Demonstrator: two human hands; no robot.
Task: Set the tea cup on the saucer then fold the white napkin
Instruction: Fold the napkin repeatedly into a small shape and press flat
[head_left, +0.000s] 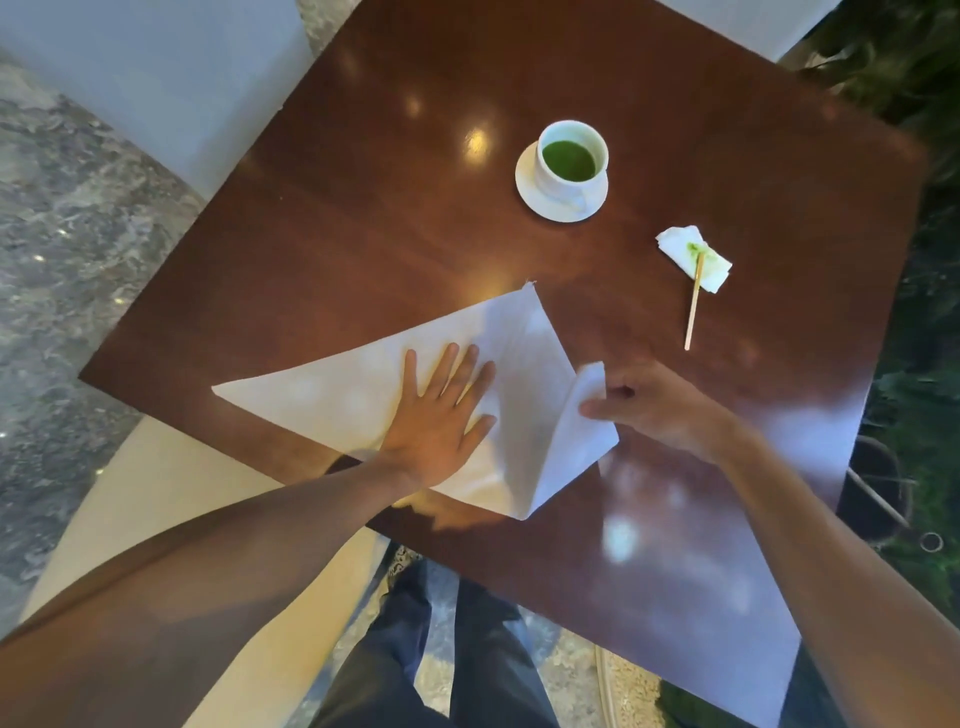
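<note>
One tea cup of green tea, seated on one saucer, far corner of the glossy dark wood bench. Nearer than the cup: one white napkin, folded to a triangle. Left hand flat on it, grip released; right hand pinching its raised corner. Right of the cup: one stained tissue, one wooden stick. No legible writing. Marble floor.

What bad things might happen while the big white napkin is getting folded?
1. The right hand pinches only one lifted corner of the large white paper napkin; a hard pull might tear it.
2. The left hand lies flat on it; if that hand slips, the fold may go crooked.
3. The napkin's near corner hangs past the dark wooden table edge, so it could slide off.
</note>
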